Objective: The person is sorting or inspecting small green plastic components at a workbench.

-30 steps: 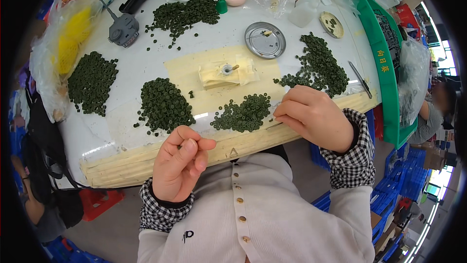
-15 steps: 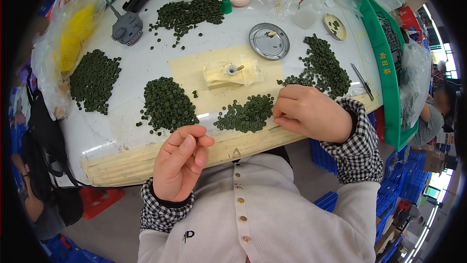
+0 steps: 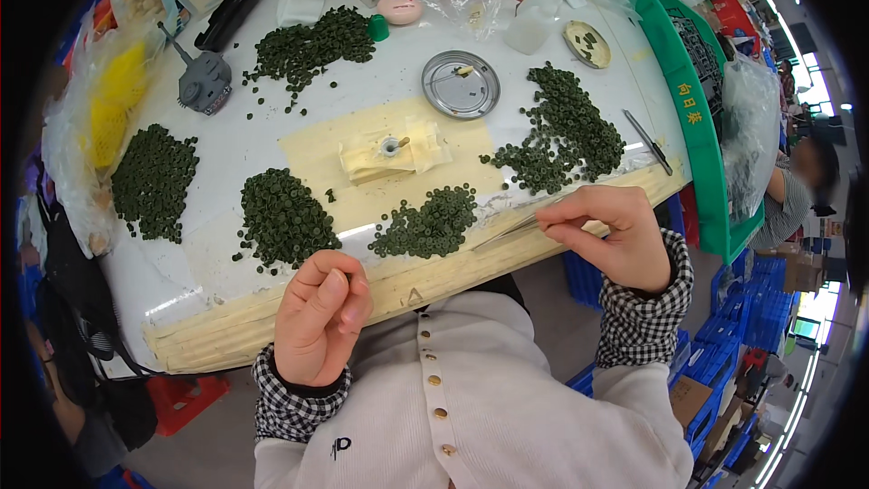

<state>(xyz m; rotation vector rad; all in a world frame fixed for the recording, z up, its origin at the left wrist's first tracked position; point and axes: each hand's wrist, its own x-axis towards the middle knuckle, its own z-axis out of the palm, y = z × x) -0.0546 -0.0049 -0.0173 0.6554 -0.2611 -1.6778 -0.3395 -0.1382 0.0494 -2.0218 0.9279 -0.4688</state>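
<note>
Rings (image 3: 425,224), small and dark green, lie heaped on the tabletop (image 3: 226,138). The left hand (image 3: 317,313) is pinched closed, any contents hidden from view; the right hand (image 3: 615,234) pinches a thin tool (image 3: 509,232) near some rings.

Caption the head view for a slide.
Left hand and right hand near heaps of green parts on a white table.

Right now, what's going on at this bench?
A person is working at a white table with bare hands. The right hand seems to pinch a thin tool, which slants toward the nearest pile of small dark-green parts. The left hand has its fingers drawn in close; whether they hold a part is too small to tell. Neither hand touches the tape-wrapped block beyond that pile.
</note>
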